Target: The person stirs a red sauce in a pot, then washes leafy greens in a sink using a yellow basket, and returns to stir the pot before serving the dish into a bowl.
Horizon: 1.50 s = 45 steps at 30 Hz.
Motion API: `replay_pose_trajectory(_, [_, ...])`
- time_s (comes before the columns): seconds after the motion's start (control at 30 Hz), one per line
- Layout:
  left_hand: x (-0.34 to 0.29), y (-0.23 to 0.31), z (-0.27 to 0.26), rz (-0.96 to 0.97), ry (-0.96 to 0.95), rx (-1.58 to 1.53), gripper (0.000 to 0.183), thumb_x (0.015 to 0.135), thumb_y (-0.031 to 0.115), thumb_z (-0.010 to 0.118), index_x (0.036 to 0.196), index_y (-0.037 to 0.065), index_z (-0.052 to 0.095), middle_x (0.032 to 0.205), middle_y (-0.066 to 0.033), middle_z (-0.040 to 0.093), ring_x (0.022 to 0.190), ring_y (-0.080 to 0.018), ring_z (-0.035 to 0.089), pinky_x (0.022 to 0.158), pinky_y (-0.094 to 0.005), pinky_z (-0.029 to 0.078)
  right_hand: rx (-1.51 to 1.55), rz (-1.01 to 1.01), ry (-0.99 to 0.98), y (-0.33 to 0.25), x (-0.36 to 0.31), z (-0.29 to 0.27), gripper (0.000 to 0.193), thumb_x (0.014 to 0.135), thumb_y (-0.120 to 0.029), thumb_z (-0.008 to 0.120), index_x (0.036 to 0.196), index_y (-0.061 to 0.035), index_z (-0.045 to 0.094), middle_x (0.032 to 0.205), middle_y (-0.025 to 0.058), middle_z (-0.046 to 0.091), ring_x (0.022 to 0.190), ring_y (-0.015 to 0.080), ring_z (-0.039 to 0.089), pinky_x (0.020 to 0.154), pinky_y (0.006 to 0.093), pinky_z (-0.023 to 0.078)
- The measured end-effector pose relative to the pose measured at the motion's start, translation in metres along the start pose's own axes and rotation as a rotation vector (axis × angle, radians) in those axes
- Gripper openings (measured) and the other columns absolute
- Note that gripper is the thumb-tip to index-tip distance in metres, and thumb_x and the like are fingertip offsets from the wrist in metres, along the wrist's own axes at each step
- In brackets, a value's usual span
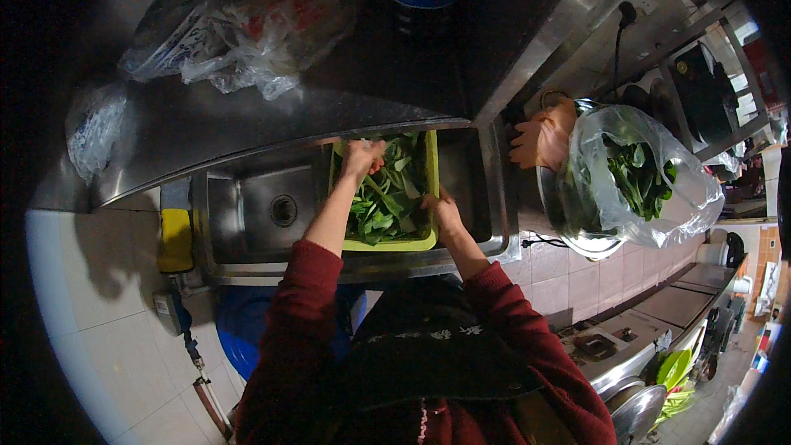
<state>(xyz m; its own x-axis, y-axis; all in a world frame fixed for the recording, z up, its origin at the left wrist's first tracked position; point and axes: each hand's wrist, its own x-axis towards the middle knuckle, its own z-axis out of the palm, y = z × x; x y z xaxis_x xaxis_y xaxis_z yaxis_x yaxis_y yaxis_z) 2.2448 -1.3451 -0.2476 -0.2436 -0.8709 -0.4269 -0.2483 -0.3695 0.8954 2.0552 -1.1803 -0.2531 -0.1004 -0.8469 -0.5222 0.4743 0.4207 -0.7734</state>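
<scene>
A yellow-green plastic basin (432, 166) sits in the steel sink (247, 202) and holds several green leafy vegetables (383, 202). My left hand (361, 156) reaches to the far side of the basin and grips leaves there. My right hand (443, 213) rests at the basin's right rim, fingers touching the greens. Both arms wear dark red sleeves.
A clear plastic bag of more greens (638, 177) lies in a metal bowl (581, 239) right of the sink, with orange rubber gloves (540, 136) beside it. The sink drain (283, 210) is to the left. A yellow sponge (175, 239) sits at the sink's left. Bags lie on the shelf above.
</scene>
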Motion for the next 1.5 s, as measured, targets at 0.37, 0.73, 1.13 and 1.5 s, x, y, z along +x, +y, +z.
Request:
replay_pose_trajectory(0.37, [-0.093, 0.036, 0.001, 0.576, 0.045, 0.754, 0.038, 0.092, 0.016, 0.061, 0.126, 0.000, 0.054, 0.133, -0.0217, 0.050, 0.122, -0.0317, 0.052, 0.098, -0.0392, 0.045, -0.065, 0.133, 0.107, -0.006, -0.011, -0.008, 0.052, 0.080, -0.009, 0.056, 0.132, -0.0097, 0.053, 0.091, 0.0039, 0.056, 0.083, 0.0169, 0.050, 0.073, 0.0300, 0.042])
replay_pose_trajectory(0.73, [-0.129, 0.032, 0.053, 0.167, -0.222, 1.185, 0.057, 0.097, 0.029, 0.053, 0.149, 0.017, 0.031, 0.159, -0.0110, 0.010, 0.143, -0.0391, 0.019, 0.112, -0.0601, 0.023, -0.003, 0.059, 0.070, -0.003, -0.016, 0.009, 0.046, 0.083, -0.005, 0.053, 0.129, -0.0049, 0.053, 0.088, 0.0036, 0.058, 0.078, 0.0138, 0.052, 0.072, 0.0277, 0.043])
replay_pose_trajectory(1.13, [-0.120, 0.014, 0.002, 0.359, 0.246, 0.629, 0.045, 0.093, 0.008, 0.053, 0.136, 0.006, 0.045, 0.135, -0.0216, 0.047, 0.125, -0.0370, 0.047, 0.102, -0.0414, 0.041, 0.139, 0.017, 0.083, -0.007, -0.020, -0.003, 0.046, 0.081, -0.003, 0.052, 0.127, -0.0027, 0.054, 0.095, 0.0053, 0.059, 0.081, 0.0149, 0.054, 0.072, 0.0285, 0.046])
replay_pose_trajectory(1.5, [-0.039, -0.029, 0.045, 0.234, 0.102, 0.542, 0.061, 0.079, 0.014, 0.072, 0.132, 0.032, 0.048, 0.141, -0.0115, 0.042, 0.132, -0.0344, 0.040, 0.107, -0.0503, 0.036, 0.002, -0.068, -0.007, -0.021, -0.024, 0.015, 0.048, 0.073, 0.001, 0.050, 0.120, -0.0032, 0.057, 0.091, 0.0033, 0.057, 0.079, 0.0148, 0.051, 0.069, 0.0258, 0.044])
